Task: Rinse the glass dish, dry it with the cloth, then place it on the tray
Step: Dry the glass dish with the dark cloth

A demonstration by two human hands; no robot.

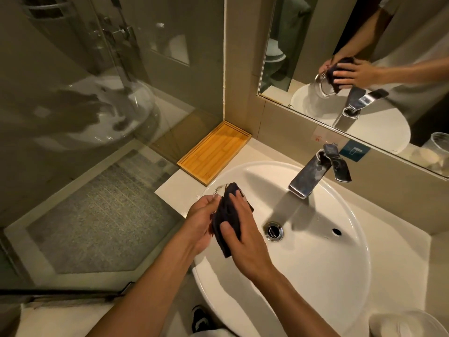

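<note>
Over the left rim of the white sink (340, 276), my left hand (198, 220) holds the glass dish (217, 190). Only a sliver of its clear rim shows above the cloth. My right hand (243, 227) presses a dark navy cloth (227, 215) flat against the dish, fingers spread over the fabric. The mirror reflection at upper right shows the clear dish against the cloth. The bamboo tray (213, 152) lies on the counter in the corner, left of the sink, with nothing on it.
A chrome faucet (313, 173) stands at the sink's back; no water runs from it. The drain (274, 231) sits mid-basin. A glass shower partition (109, 117) borders the counter's left. A white container (408, 324) sits at bottom right, a glass jar (439, 152) at far right.
</note>
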